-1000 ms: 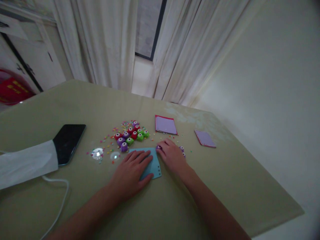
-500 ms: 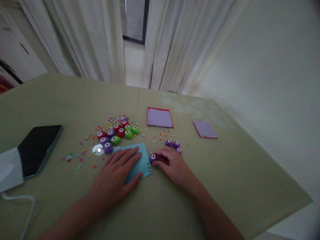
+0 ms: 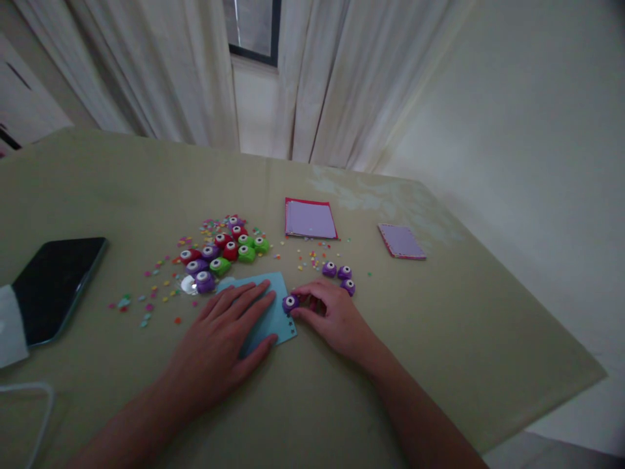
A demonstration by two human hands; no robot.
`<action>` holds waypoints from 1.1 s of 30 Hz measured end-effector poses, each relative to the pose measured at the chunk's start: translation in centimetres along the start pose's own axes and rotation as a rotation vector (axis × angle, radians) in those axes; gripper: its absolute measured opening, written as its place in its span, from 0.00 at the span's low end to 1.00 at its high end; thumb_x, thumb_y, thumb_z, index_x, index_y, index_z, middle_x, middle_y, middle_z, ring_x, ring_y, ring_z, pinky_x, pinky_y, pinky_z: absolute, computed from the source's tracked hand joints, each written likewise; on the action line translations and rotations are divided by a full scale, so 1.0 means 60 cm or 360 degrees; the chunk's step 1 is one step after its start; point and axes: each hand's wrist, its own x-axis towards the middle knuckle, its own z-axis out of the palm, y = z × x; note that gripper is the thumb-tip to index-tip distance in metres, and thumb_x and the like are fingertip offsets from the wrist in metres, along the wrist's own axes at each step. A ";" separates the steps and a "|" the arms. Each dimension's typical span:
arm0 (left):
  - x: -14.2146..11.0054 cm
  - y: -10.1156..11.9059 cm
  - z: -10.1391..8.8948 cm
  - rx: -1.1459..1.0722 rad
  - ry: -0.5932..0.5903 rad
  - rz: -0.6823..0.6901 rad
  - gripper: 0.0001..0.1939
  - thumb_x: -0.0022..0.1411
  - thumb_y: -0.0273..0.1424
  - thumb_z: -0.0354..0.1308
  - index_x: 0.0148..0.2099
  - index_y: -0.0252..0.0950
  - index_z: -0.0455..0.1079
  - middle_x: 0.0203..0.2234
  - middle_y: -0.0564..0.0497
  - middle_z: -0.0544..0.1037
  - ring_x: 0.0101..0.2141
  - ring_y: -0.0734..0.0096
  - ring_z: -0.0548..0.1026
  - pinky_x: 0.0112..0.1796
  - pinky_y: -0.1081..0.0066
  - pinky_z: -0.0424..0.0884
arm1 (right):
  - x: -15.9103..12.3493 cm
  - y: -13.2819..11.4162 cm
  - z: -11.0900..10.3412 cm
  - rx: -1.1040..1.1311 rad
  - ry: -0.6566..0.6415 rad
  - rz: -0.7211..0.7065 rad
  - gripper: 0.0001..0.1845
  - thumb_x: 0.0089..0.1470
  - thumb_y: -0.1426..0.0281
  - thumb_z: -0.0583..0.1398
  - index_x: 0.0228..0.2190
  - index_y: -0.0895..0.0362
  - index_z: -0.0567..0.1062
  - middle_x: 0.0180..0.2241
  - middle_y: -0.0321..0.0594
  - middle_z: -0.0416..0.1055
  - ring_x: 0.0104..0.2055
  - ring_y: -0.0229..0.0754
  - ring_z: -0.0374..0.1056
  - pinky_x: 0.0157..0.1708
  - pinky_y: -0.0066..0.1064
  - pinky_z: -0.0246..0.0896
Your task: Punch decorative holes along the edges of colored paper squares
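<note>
A light blue sheet of paper (image 3: 280, 306) lies on the table, with small punched holes along its right edge. My left hand (image 3: 226, 329) rests flat on it, fingers spread. At that right edge sits a small purple craft punch (image 3: 290, 303) with a white-and-black, eye-like top. Thumb and fingers of my right hand (image 3: 333, 317) grip it from the right. Whether the paper is inside its slot, I cannot tell. Just beyond my right hand stand three purple punches (image 3: 344, 272).
Red, green and purple punches (image 3: 230, 250) cluster at left amid colourful confetti (image 3: 150, 306). Lilac sheets on red ones (image 3: 311, 219) lie at the back, and a smaller lilac-and-red stack (image 3: 402, 241) at right. A black tablet (image 3: 58, 280) and a white cable (image 3: 46, 417) are far left.
My right hand has shifted the purple punch slightly up along the paper's right edge and closer in. My left hand stays on the paper. The camera view has shifted a little.
</note>
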 end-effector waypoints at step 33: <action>-0.002 0.000 0.005 -0.0038 -0.0034 -0.0021 0.32 0.75 0.47 0.55 0.75 0.45 0.61 0.73 0.49 0.66 0.68 0.50 0.65 0.67 0.46 0.60 | 0.000 0.009 -0.009 0.0059 -0.0083 -0.0199 0.14 0.65 0.71 0.68 0.51 0.53 0.84 0.46 0.43 0.82 0.49 0.45 0.76 0.54 0.38 0.68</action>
